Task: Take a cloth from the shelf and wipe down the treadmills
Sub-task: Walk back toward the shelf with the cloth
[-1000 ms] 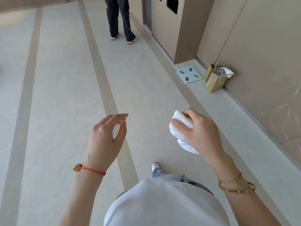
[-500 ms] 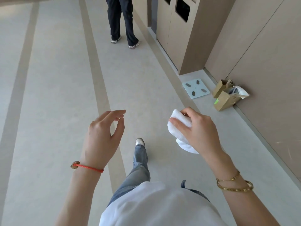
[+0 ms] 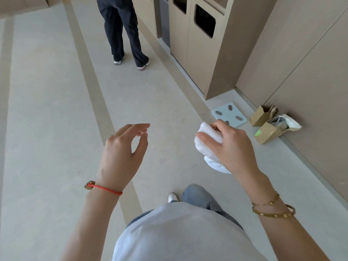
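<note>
2 hands out over the floor (image 3: 47,110): right hand (image 3: 228,146) clenched around a bunched white cloth (image 3: 206,146), left hand (image 3: 120,153) empty, fingers loosely curled apart, with a scale (image 3: 228,114) and 2 paper bags (image 3: 267,125) by the wall.

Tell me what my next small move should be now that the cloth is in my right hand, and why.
Probably keep walking ahead to find the treadmills. The right hand already grips the white cloth, the left hand is empty, and no treadmill is in view, only bare floor and bins.
</note>
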